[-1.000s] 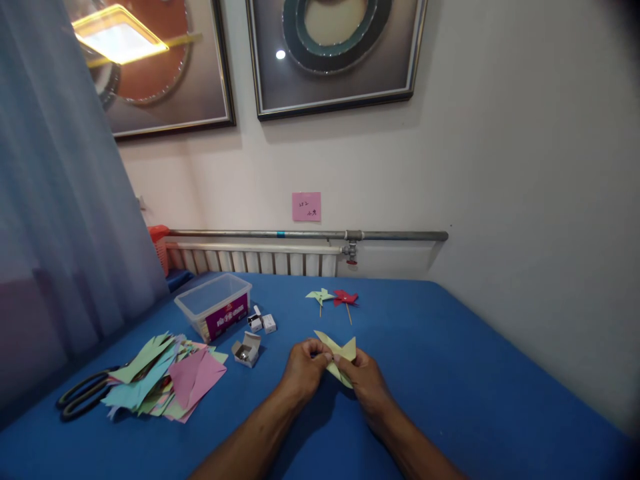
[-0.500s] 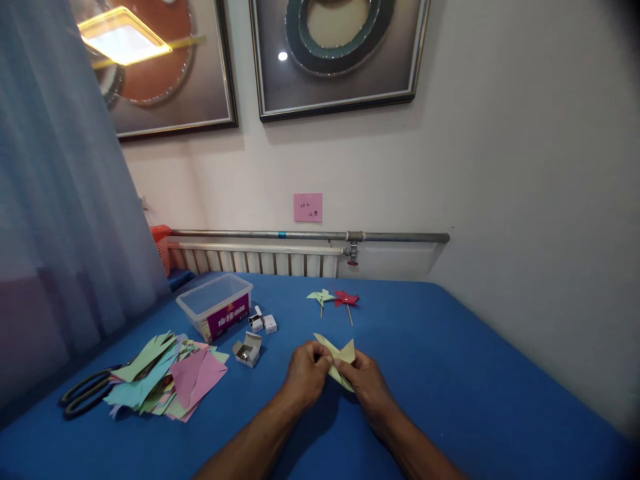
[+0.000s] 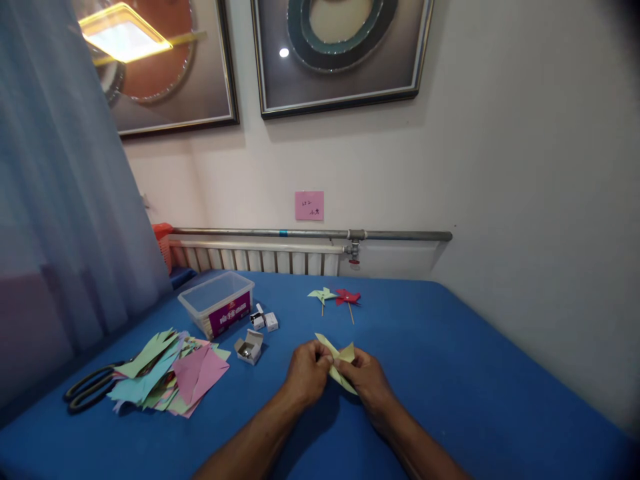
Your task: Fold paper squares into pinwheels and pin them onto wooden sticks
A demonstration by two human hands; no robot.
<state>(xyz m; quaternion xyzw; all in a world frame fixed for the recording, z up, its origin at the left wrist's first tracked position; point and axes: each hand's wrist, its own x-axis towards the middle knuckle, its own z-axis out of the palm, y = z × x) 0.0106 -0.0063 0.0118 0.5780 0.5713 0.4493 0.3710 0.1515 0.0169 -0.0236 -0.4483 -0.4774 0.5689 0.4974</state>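
Both my hands meet over the blue table [image 3: 450, 373] on a pale yellow cut paper piece [image 3: 341, 354] with pointed flaps. My left hand [image 3: 307, 375] pinches its left side, fingers curled closed. My right hand [image 3: 367, 380] pinches the right side, and one flap bends down under the fingers. Further back lie two finished paper pinwheels on sticks, a light green pinwheel [image 3: 321, 295] and a red pinwheel [image 3: 347, 298].
A pile of coloured paper pieces [image 3: 173, 371] lies at the left, with black scissors [image 3: 87, 391] beside it. A clear plastic box [image 3: 217, 305], an open small white box [image 3: 249, 347] and more small white boxes [image 3: 265, 321] stand nearby. A radiator [image 3: 255, 259] runs along the wall.
The upright right flap of the yellow paper has been folded lower toward the middle. Both hands stay in about the same place.
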